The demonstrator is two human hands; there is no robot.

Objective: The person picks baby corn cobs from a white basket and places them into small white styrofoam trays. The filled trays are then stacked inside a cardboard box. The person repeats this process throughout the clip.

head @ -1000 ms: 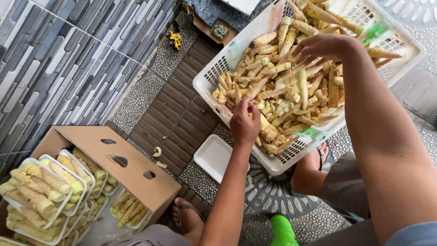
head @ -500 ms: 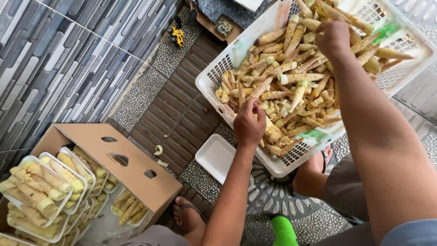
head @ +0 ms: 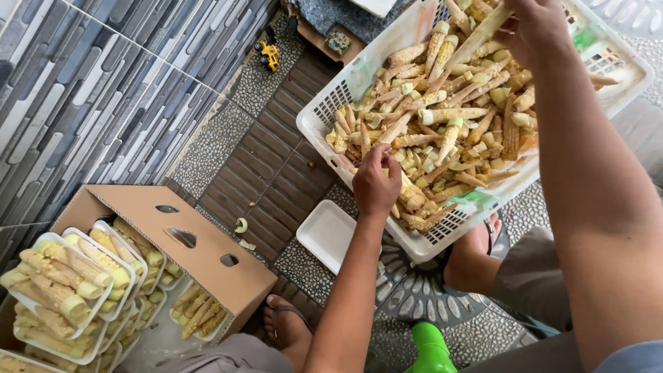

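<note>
The left hand point(head: 376, 185) was at the near edge of the white basket point(head: 331, 103), with its fingers curled down among the baby corn point(head: 442, 131). Its grip was narrow and closed on some pieces, but the back of the hand covered them, so I could not tell how many it held. The right hand point(head: 535, 27) was at the far side of the basket, near the top of the picture. Its grip was closed around one long piece of corn point(head: 480, 36) that pointed up to the right. The top edge of the picture cut off the upper part of this hand.

The baby corn filled the basket in a loose heap. The pieces were pale yellow and thin, some with a green cut end, and they lay in all directions.

Close to the camera, on the left, an open cardboard box point(head: 200, 242) stood on the floor. It carried white trays point(head: 62, 290) packed with corn in rows; the picture edge cut the lowest trays. One empty white tray point(head: 328, 231) lay on the floor just below the basket. A bare foot in a sandal point(head: 286, 324) and a green object point(head: 429, 347) were at the bottom; I could not make out what the green object was. Far away, a small yellow toy point(head: 268, 54) lay near the tiled wall point(head: 83, 90).
</note>
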